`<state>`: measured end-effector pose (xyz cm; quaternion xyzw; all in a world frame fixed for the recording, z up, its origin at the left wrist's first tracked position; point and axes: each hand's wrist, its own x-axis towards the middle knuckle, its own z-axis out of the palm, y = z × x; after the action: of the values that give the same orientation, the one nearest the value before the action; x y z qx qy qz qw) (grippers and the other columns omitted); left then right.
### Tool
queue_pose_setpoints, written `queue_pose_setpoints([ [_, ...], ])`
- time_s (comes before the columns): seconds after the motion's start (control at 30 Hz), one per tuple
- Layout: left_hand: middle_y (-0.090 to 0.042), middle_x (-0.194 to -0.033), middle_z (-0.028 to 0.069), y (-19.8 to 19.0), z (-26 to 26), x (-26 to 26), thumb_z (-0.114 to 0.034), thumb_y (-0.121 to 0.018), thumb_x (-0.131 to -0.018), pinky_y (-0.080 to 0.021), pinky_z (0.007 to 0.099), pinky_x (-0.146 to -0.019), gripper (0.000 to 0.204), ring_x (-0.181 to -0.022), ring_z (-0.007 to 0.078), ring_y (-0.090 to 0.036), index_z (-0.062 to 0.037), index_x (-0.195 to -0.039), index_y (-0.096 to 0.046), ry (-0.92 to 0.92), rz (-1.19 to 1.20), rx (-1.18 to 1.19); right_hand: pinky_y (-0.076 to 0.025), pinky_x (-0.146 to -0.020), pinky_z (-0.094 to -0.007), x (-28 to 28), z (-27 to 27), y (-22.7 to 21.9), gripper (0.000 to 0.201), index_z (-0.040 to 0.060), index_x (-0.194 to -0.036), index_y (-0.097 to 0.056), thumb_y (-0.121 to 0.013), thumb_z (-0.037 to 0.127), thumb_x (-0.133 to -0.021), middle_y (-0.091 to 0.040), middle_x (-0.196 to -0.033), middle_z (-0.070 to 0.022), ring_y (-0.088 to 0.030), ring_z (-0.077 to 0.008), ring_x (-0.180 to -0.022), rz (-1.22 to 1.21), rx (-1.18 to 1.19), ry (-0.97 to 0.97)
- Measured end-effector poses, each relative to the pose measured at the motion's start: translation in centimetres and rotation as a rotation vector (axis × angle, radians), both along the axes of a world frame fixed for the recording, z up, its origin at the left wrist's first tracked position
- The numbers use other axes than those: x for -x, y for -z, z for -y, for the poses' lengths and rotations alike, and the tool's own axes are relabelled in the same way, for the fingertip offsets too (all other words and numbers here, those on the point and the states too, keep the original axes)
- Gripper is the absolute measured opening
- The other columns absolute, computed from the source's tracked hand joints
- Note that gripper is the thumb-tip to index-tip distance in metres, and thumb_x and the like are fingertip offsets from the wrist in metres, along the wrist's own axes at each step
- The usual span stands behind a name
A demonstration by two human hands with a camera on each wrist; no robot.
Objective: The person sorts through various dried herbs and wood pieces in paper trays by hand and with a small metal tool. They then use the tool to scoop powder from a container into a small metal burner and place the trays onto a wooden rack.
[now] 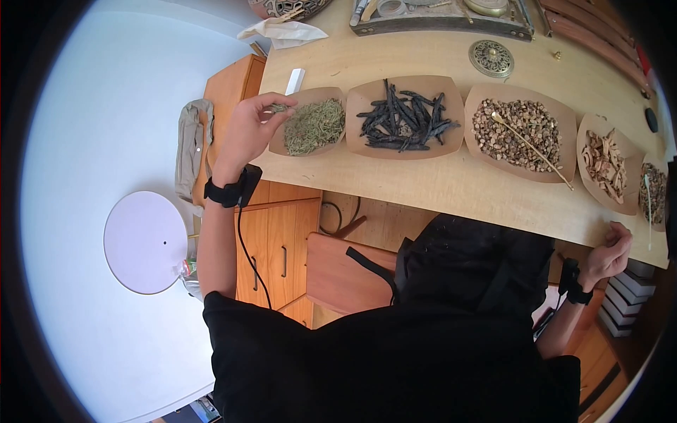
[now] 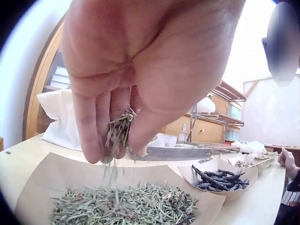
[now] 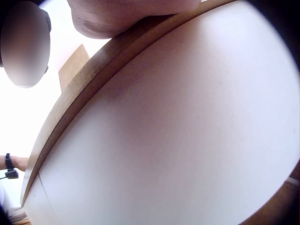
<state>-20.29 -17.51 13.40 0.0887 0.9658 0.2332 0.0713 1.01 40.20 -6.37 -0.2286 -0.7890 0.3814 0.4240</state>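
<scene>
My left hand (image 1: 248,130) pinches a small bunch of dried green herb (image 2: 120,129) between thumb and fingers, over the leftmost paper tray (image 2: 40,180). Bits of it fall in a thin stream toward the heap of the same cut herb (image 1: 315,127) in that tray. To its right, a second tray holds dark, wrinkled dried pods or roots (image 1: 407,116). My right hand (image 1: 611,252) rests at the table's front edge, its fingers loosely curled and holding nothing. In the right wrist view only part of that hand shows at the top, by the table edge.
Further right stand trays of brown chopped pieces (image 1: 518,134) with a thin stick (image 1: 536,151) across them, pale slices (image 1: 605,162) and another chopped material (image 1: 654,194). Behind are a pierced metal lid (image 1: 491,58), a wooden tray (image 1: 444,27) and a white block (image 1: 295,81).
</scene>
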Motion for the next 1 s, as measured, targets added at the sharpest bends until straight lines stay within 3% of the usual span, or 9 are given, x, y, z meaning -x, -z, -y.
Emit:
queue_pose_setpoints([
  [0.13,-0.075,-0.104,0.0061,1.1,1.2,0.5,-0.009,-0.071,-0.095,-0.056,0.0284,-0.084,0.018,-0.090,0.0121,-0.070,-0.0013,-0.111,-0.073,0.039,0.027,-0.042,-0.031,-0.062,-0.0247,0.0,0.0,0.0,0.050,-0.0003,-0.088,-0.070,-0.033,0.025,-0.110,-0.051,-0.074,0.0003,-0.039,-0.0096,-0.066,-0.007,0.000,-0.001],
  [0.23,-0.074,-0.106,0.0094,0.9,0.7,0.2,-0.012,-0.076,-0.089,-0.056,0.0332,-0.086,0.020,-0.095,0.0190,-0.070,-0.0006,-0.106,-0.074,0.083,0.005,0.001,-0.031,-0.061,-0.0247,0.0,-0.1,0.0,0.050,-0.0002,-0.088,-0.070,-0.033,0.025,-0.110,-0.052,-0.073,0.0003,-0.039,-0.0096,-0.066,0.000,0.013,0.006],
  [0.33,-0.069,-0.120,0.0098,0.5,-0.2,-0.9,-0.012,-0.082,-0.082,-0.053,0.0350,-0.094,0.036,-0.109,0.0211,-0.065,-0.0035,-0.115,-0.071,0.172,0.054,0.159,-0.031,-0.061,-0.0246,0.1,0.1,-0.1,0.051,0.0000,-0.088,-0.070,-0.033,0.026,-0.110,-0.052,-0.073,0.0004,-0.039,-0.0096,-0.066,0.002,0.006,0.009],
  [0.4,-0.061,-0.130,0.0115,0.6,-0.2,-1.2,-0.009,-0.085,-0.077,-0.050,0.0366,-0.099,0.057,-0.118,0.0238,-0.059,-0.0082,-0.130,-0.064,0.251,0.095,0.116,-0.031,-0.061,-0.0245,0.0,0.0,0.0,0.051,0.0001,-0.088,-0.070,-0.033,0.026,-0.110,-0.052,-0.073,0.0003,-0.039,-0.0095,-0.066,0.004,0.015,0.009],
  [0.5,-0.057,-0.131,0.0132,1.9,0.7,-1.0,-0.005,-0.084,-0.075,-0.050,0.0375,-0.100,0.069,-0.119,0.0278,-0.058,-0.0115,-0.139,-0.057,0.204,0.214,-0.007,-0.031,-0.061,-0.0244,0.0,-0.1,0.0,0.050,0.0001,-0.088,-0.070,-0.033,0.026,-0.110,-0.052,-0.073,0.0002,-0.039,-0.0094,-0.066,0.005,0.015,0.006],
  [0.63,-0.057,-0.130,0.0139,2.7,1.0,-0.7,-0.003,-0.082,-0.076,-0.049,0.0371,-0.101,0.069,-0.118,0.0291,-0.058,-0.0110,-0.139,-0.056,0.143,0.265,-0.076,-0.031,-0.061,-0.0243,0.0,0.0,0.0,0.048,0.0001,-0.088,-0.070,-0.034,0.024,-0.109,-0.052,-0.073,0.0002,-0.039,-0.0095,-0.066,-0.003,0.010,0.005],
  [0.7,-0.058,-0.128,0.0134,2.9,1.0,-0.6,0.000,-0.081,-0.075,-0.050,0.0346,-0.099,0.066,-0.118,0.0261,-0.058,-0.0094,-0.136,-0.058,0.219,0.128,0.046,-0.031,-0.061,-0.0242,0.1,0.1,-0.1,0.048,0.0002,-0.088,-0.070,-0.034,0.024,-0.109,-0.051,-0.073,0.0004,-0.039,-0.0095,-0.066,-0.007,0.012,0.006],
  [0.83,-0.061,-0.124,0.0129,2.8,0.7,-0.3,0.003,-0.080,-0.075,-0.050,0.0336,-0.098,0.058,-0.116,0.0235,-0.059,-0.0073,-0.130,-0.062,0.216,0.121,0.034,-0.031,-0.061,-0.0240,0.0,0.1,-0.1,0.045,0.0002,-0.088,-0.070,-0.035,0.022,-0.108,-0.049,-0.072,0.0007,-0.039,-0.0097,-0.066,-0.005,0.006,0.007],
  [1.0,-0.071,-0.102,0.0087,2.9,1.1,0.2,0.006,-0.080,-0.075,-0.052,0.0303,-0.086,0.035,-0.092,0.0180,-0.066,-0.0010,-0.107,-0.070,0.141,0.042,0.036,-0.031,-0.061,-0.0242,0.1,0.1,-0.1,0.045,0.0003,-0.089,-0.070,-0.035,0.022,-0.108,-0.048,-0.072,0.0008,-0.039,-0.0097,-0.066,-0.003,0.000,0.008],
])
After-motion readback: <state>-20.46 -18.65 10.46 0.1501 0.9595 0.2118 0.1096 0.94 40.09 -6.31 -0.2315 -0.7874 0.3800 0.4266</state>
